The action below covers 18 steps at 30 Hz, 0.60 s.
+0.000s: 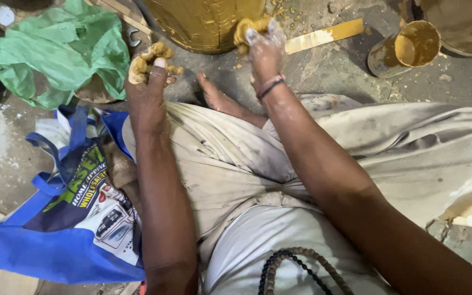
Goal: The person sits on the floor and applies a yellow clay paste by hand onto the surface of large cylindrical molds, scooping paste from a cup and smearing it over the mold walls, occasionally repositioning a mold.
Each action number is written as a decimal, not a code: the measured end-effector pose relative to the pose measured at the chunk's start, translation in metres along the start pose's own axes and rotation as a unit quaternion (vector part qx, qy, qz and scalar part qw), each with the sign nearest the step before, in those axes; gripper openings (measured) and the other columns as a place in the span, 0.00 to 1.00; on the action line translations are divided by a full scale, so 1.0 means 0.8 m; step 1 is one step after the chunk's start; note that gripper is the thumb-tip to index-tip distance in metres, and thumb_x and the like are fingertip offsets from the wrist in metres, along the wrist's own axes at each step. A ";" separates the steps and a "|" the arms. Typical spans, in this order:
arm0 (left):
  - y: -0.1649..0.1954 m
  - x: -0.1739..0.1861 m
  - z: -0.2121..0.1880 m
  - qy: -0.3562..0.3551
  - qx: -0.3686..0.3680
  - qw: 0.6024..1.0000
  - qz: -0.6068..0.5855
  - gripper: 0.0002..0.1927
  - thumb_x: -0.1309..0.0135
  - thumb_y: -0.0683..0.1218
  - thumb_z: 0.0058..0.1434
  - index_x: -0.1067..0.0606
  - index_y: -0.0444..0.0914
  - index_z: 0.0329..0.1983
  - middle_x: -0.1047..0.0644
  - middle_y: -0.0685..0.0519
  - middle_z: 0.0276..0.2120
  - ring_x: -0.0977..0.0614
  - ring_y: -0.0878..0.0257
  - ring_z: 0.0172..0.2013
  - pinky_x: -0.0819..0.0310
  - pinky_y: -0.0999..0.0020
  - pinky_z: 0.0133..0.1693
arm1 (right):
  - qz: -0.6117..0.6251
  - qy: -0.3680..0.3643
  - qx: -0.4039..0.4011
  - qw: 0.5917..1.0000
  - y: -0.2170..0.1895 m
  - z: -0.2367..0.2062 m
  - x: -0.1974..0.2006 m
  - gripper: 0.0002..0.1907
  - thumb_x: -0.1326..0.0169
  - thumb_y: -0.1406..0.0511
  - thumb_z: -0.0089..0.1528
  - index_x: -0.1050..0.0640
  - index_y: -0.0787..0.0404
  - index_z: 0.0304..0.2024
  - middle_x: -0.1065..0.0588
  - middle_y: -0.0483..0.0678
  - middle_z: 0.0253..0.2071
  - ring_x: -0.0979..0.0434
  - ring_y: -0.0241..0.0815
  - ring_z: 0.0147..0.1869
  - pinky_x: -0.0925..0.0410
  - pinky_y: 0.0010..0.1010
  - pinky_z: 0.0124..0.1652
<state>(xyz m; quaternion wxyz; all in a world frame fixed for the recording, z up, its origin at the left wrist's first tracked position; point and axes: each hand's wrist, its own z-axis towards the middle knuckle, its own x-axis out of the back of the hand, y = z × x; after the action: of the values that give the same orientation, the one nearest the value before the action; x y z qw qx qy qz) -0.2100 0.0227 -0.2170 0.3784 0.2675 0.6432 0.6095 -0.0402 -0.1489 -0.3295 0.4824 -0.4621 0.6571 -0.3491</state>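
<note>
My left hand (147, 87) is closed around a lump of yellowish-brown putty (149, 59), held above my lap. My right hand (266, 52), smeared with pale paste, grips a smaller wad of the same putty (249, 28) and presses it against the lower edge of a large yellow-coated round vessel (208, 24) on the floor ahead. I sit cross-legged in stained beige trousers (236, 158), with one bare foot (219, 98) showing between my arms.
A blue printed bag (77, 218) lies at my left and a crumpled green plastic bag (61, 49) beyond it. A yellow-smeared tin can (405, 49) lies tipped at the right, with a flat yellow stick (326, 35) nearby on the dirty concrete floor (323, 71).
</note>
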 end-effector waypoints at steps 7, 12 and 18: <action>-0.005 0.002 0.005 -0.002 -0.008 1.000 -0.009 0.20 0.40 0.45 0.68 0.25 0.31 0.60 0.21 0.51 0.50 0.21 0.63 0.46 0.25 0.68 0.49 | 0.007 -0.131 0.041 0.991 0.041 -0.007 -0.022 0.07 0.44 0.72 0.64 0.24 0.66 0.45 0.21 0.51 0.34 0.22 0.37 0.27 0.31 0.26 0.23; -0.005 0.002 0.005 -0.008 -0.006 1.000 -0.013 0.20 0.41 0.45 0.68 0.26 0.33 0.60 0.22 0.52 0.50 0.22 0.65 0.46 0.25 0.68 0.47 | 0.073 -0.074 0.091 0.990 0.031 0.049 0.048 0.08 0.51 0.76 0.66 0.25 0.63 0.46 0.20 0.53 0.38 0.19 0.41 0.31 0.25 0.31 0.27; -0.006 -0.002 0.006 -0.002 0.007 1.000 -0.013 0.19 0.41 0.44 0.68 0.25 0.33 0.59 0.21 0.51 0.50 0.20 0.63 0.46 0.24 0.68 0.47 | 0.055 -0.026 -0.033 0.998 0.034 0.083 0.076 0.21 0.55 0.74 0.64 0.33 0.56 0.59 0.21 0.49 0.38 0.19 0.42 0.29 0.24 0.33 0.25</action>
<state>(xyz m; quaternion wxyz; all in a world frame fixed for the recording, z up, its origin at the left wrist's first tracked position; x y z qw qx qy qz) -0.2050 0.0236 -0.2216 0.3850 0.2632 0.6505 0.5995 0.0095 -0.1984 -0.3925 0.5023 -0.4500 0.6797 -0.2884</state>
